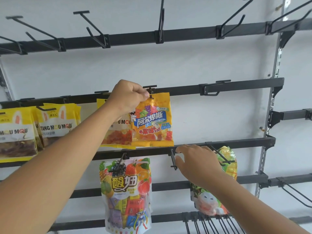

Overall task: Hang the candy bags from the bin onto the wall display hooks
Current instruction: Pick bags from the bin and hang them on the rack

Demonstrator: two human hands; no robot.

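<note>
My left hand (130, 97) pinches the top edge of an orange gummy candy bag (152, 123), right at the tip of a black wall hook (150, 89) on the second rail. The bag hangs upright below my fingers. My right hand (196, 162) is lower, fingers spread, holding nothing, beside a bare hook (173, 159) on the third rail. The bin is out of view.
Yellow rabbit-ear bags (55, 122) hang at left on the second rail. A fruit-print bag (125, 196) and a green-and-white bag (211, 203) hang from the third rail. Bare hooks (94, 32) line the top rail; several more (211, 223) crowd the bottom rail.
</note>
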